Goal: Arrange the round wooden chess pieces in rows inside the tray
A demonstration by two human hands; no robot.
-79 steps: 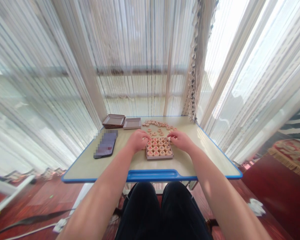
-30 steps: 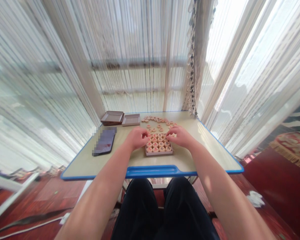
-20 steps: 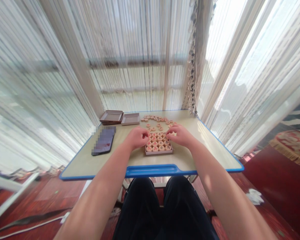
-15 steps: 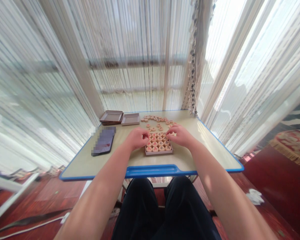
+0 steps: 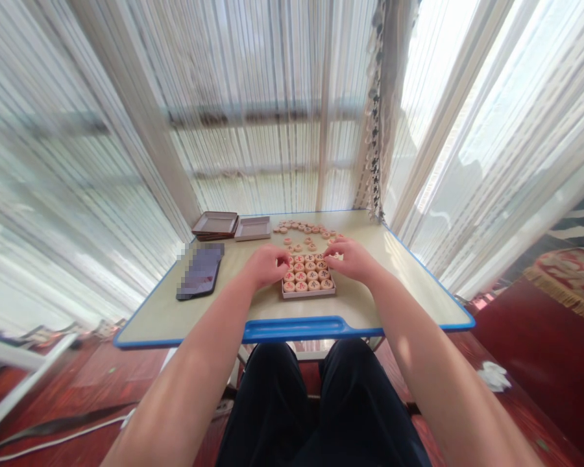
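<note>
A shallow light box (image 5: 309, 294) stands on the small table, packed with rows of round wooden Chinese chess pieces (image 5: 313, 275). Red characters mark the left columns and dark ones the right. At the box's far left corner, my left hand (image 5: 267, 266) has its fingers closed on a chess piece, mostly hidden by the fingertips. Opposite it, my right hand (image 5: 351, 259) pinches a dark-marked chess piece (image 5: 320, 257) at the far right corner. More loose chess pieces (image 5: 307, 228) lie scattered beyond the box, some partly behind my right hand.
Shallow trays are stacked (image 5: 216, 223) at the table's back left, beside a single open tray (image 5: 253, 228). A phone (image 5: 200, 272) lies to the left. The table (image 5: 394, 298) has a blue rim with a groove (image 5: 294, 329) near my lap. Curtains (image 5: 272, 162) hang behind.
The view has shifted slightly, so the table sits a little higher. Both hands stay at the far corners of the box, with hardly any visible movement.
</note>
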